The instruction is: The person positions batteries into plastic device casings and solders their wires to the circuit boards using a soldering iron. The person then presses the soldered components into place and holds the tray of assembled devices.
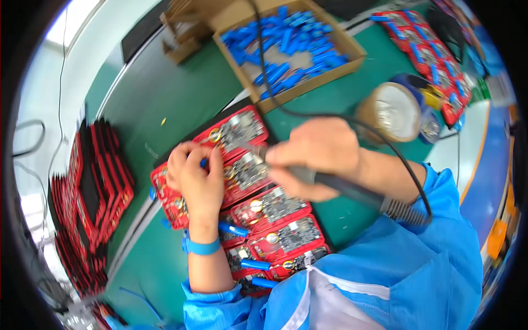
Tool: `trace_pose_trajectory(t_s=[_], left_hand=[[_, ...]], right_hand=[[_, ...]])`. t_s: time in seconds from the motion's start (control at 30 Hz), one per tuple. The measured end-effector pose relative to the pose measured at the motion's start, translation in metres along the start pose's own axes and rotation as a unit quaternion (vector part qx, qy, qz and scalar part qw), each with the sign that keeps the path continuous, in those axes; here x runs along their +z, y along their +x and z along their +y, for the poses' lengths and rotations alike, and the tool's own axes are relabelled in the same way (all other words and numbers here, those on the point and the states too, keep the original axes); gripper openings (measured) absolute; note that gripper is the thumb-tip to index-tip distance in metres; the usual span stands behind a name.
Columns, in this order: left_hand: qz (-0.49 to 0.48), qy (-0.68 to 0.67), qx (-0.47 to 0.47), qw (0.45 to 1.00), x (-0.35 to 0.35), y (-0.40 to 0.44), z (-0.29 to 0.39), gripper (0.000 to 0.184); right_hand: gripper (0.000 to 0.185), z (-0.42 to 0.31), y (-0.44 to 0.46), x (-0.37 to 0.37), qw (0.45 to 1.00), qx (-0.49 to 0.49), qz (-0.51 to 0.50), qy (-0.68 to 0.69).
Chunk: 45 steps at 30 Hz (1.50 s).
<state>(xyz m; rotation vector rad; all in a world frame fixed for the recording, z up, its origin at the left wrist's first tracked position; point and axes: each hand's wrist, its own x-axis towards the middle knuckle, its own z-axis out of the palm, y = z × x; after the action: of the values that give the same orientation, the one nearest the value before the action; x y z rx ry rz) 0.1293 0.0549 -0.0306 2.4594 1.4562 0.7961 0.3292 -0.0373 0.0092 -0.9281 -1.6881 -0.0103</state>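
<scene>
My right hand (319, 157) is closed around a soldering iron (352, 190), whose black handle ends in a ribbed cord sleeve. Its tip is blurred and points left over a panel of red circuit boards (286, 206). My left hand (195, 173), with a blue band (203, 247) at the wrist, rests on the panel's left part. Thumb and fingers pinch a small blue cylinder (204, 163), mostly hidden by them. Other blue cylinders (234, 229) lie along the boards nearer my body. Round metallic parts show on several boards.
A cardboard box (355, 58) of loose blue cylinders stands at the back. Stacked red panels (91, 192) stand at left. A tape roll (390, 113) sits at right, near another red panel (423, 55) bearing blue cylinders. The iron's black cord (379, 132) loops over my right forearm.
</scene>
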Motion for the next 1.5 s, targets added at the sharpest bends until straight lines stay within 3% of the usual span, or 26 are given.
trace_pose_trajectory(t_s=[0.13,0.23,0.3,0.4,0.5,0.57,0.63,0.7,0.83,0.9,0.93,1.0,1.03,1.07,1.1,1.2,1.23,1.3,1.37,1.4,1.43,1.5], left_hand=[[-0.01,0.021,-0.018,1.0,-0.002,-0.002,0.001,0.013],[-0.019,0.025,-0.012,0.999,-0.005,-0.004,0.001,0.014],[-0.001,0.041,0.007,0.999,-0.007,-0.006,0.005,0.014],[-0.03,0.038,-0.021,0.999,-0.012,-0.007,0.008,0.013],[-0.04,-0.012,-0.025,0.999,-0.012,-0.006,0.002,0.012],[-0.038,-0.001,-0.02,0.999,-0.011,-0.007,0.0,0.011],[-0.023,-0.03,0.031,0.999,-0.01,-0.009,-0.004,0.011],[-0.026,-0.024,0.052,0.998,-0.015,-0.013,0.0,0.015],[-0.007,-0.127,0.019,0.992,-0.039,-0.029,0.0,0.031],[-0.029,-0.348,-0.106,0.931,-0.08,-0.052,0.019,0.033],[-0.01,-0.336,-0.118,0.934,-0.098,-0.063,0.028,0.033],[0.056,-0.393,-0.083,0.914,-0.145,-0.099,0.037,0.035],[0.107,-0.379,-0.098,0.914,-0.163,-0.12,0.032,0.035],[0.155,-0.382,-0.124,0.903,-0.182,-0.138,0.032,0.034],[0.207,-0.385,-0.147,0.887,-0.198,-0.156,0.035,0.033],[0.286,-0.356,-0.241,0.857,-0.217,-0.219,0.025,0.03],[0.289,-0.355,-0.285,0.842,-0.216,-0.239,0.023,0.03],[0.229,-0.377,-0.364,0.82,-0.21,-0.274,0.011,0.031],[0.172,-0.382,-0.392,0.819,-0.19,-0.303,-0.007,0.038],[0.148,-0.401,-0.431,0.795,-0.182,-0.308,-0.007,0.043],[0.129,-0.408,-0.433,0.793,-0.17,-0.315,-0.012,0.047],[0.093,-0.45,-0.439,0.772,-0.154,-0.318,-0.015,0.049]], right_hand=[[0.019,-0.028,-0.028,-0.057,0.982,-0.118,-0.048,-0.143],[0.019,-0.053,-0.041,-0.107,0.967,-0.132,-0.07,-0.206],[0.019,-0.068,-0.047,-0.14,0.946,-0.105,-0.143,-0.269],[0.024,-0.085,-0.059,-0.178,0.929,-0.066,-0.161,-0.327],[0.022,-0.093,-0.065,-0.193,0.946,-0.067,-0.055,-0.312],[0.018,-0.092,-0.075,-0.203,0.945,-0.059,-0.052,-0.319],[0.014,-0.083,-0.082,-0.209,0.929,-0.052,0.001,-0.367],[0.008,-0.079,-0.086,-0.211,0.918,0.021,0.067,-0.39],[0.011,-0.056,-0.106,-0.218,0.9,0.19,0.173,-0.351],[0.012,-0.047,-0.111,-0.219,0.886,0.293,0.182,-0.311],[0.015,-0.04,-0.112,-0.224,0.886,0.254,0.138,-0.362],[0.018,-0.023,-0.121,-0.221,0.867,0.274,0.151,-0.389],[0.022,-0.001,-0.128,-0.226,0.88,0.32,0.151,-0.317],[0.025,0.021,-0.143,-0.24,0.871,0.378,0.118,-0.292],[0.031,0.041,-0.148,-0.255,0.893,0.33,0.045,-0.301],[0.045,0.168,-0.209,-0.333,0.878,0.362,-0.092,-0.3],[0.043,0.17,-0.2,-0.339,0.861,0.359,-0.098,-0.348],[0.046,0.09,-0.153,-0.284,0.817,0.363,-0.003,-0.447],[0.058,0.036,-0.126,-0.252,0.81,0.357,0.057,-0.462],[0.06,0.004,-0.107,-0.234,0.852,0.339,0.057,-0.396],[0.06,0.006,-0.11,-0.236,0.856,0.334,0.059,-0.39],[0.058,0.011,-0.129,-0.252,0.761,0.409,-0.061,-0.501]])
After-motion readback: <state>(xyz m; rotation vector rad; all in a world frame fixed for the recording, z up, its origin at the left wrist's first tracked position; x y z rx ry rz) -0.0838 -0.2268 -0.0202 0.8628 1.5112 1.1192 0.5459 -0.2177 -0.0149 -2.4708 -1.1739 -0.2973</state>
